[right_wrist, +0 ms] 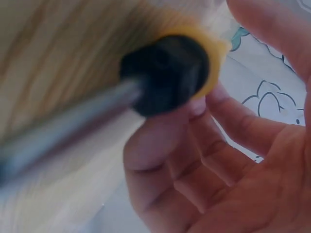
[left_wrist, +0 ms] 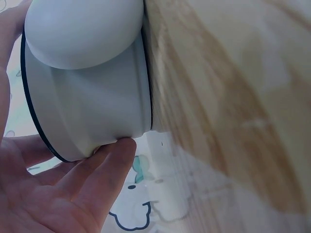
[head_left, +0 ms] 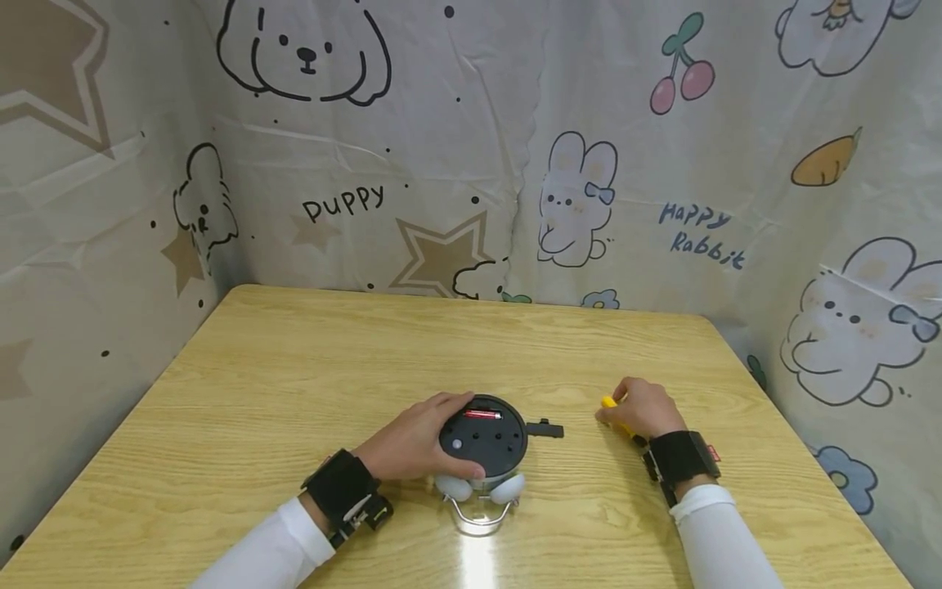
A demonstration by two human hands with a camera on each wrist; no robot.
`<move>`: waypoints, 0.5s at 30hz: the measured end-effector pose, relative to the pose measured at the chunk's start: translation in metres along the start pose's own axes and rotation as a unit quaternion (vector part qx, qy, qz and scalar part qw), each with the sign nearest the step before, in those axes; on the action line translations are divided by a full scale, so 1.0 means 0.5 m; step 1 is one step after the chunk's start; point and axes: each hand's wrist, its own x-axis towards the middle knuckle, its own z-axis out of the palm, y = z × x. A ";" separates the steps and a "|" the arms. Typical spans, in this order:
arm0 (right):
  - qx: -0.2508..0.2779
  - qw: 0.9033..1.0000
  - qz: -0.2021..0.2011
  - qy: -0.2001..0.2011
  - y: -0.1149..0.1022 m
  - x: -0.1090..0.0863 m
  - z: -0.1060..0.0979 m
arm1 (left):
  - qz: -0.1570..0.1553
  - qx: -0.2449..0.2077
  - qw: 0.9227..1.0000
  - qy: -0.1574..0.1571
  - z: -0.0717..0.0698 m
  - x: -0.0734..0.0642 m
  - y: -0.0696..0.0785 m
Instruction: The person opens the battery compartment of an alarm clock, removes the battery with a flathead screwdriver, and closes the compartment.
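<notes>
A twin-bell alarm clock [head_left: 484,458] lies face down on the table, its black back upward and its pale bells and wire handle toward me. A red battery [head_left: 482,415] sits in the slot in its back. My left hand [head_left: 415,442] grips the clock, thumb on the near side and fingers round the far side; in the left wrist view fingertips touch the white casing [left_wrist: 97,107]. Off to the right, my right hand [head_left: 648,407] holds a screwdriver [head_left: 609,402] by its yellow and black handle. The metal shaft [right_wrist: 73,126] looks blurred in the right wrist view.
A small black strip-shaped piece [head_left: 546,429] lies right beside the clock. The wooden table [head_left: 331,343] reaches back to a printed curtain [head_left: 441,164], which also hangs along the left and right sides.
</notes>
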 end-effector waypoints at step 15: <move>0.008 0.998 -0.059 0.036 -0.011 -0.006 -0.012 | 0.004 -0.005 1.000 -0.003 0.001 0.001 0.000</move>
